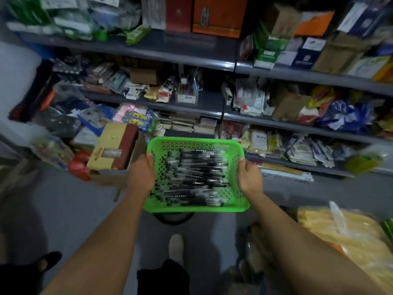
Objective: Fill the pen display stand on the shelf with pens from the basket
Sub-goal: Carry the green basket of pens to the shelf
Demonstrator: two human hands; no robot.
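A: Obs. 1, hands. What are you holding?

B: Your left hand (141, 174) grips the left rim of the green basket (196, 208), thumb hooked over the top edge, fingers hidden under/outside the wall. Your right hand (249, 177) grips the right rim the same way, thumb inside. Both clenched on the basket; it hangs between them, off the floor, approx. level.

A: Contents?

B: Pens (194, 177), black w/ clear barrels, piled lengthwise left-to-right between your two thumbs. They cover most of the bottom. Count: cannot tell, too many overlapping.

A: Pen display stand?

B: Straight ahead of your hands, beyond the far rim of the basket and higher up, on the middle shelf (209, 101). Clear stand (187, 93) w/ upright compartments, a few pens/pencils standing in it. Frame is blurred there, so which compartments are filled: cannot tell.

A: Other items nr. the hands?

B: Outboard of your left hand: open cardboard box (116, 150) on the floor w/ a brown and red pack in it. Outboard of and nearer than your right hand: yellow plastic-wrapped bundle (348, 233). Below the basket, betw. your forearms: your foot (176, 245) on the grey floor.
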